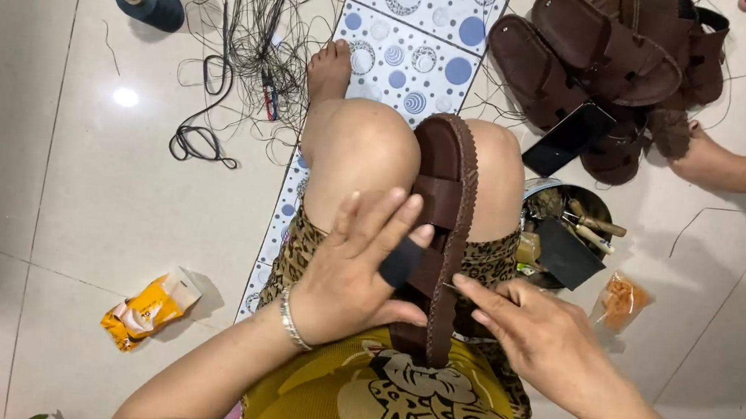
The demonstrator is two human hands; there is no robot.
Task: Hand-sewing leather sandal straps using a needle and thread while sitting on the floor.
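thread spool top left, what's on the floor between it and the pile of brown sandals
In the head view, between the dark blue spool and the sandal pile lie a tangle of dark threads and a white mat with blue circles.

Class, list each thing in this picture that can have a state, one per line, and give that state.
Brown sandal: on edge, clamped between the knees.
Left hand: gripping the sandal, black guard on one finger.
Right hand: fingertips pinched at the sandal's edge.
Thread spool: lying on its side.
Sandal pile: heaped together.
Tool bowl: filled with tools.
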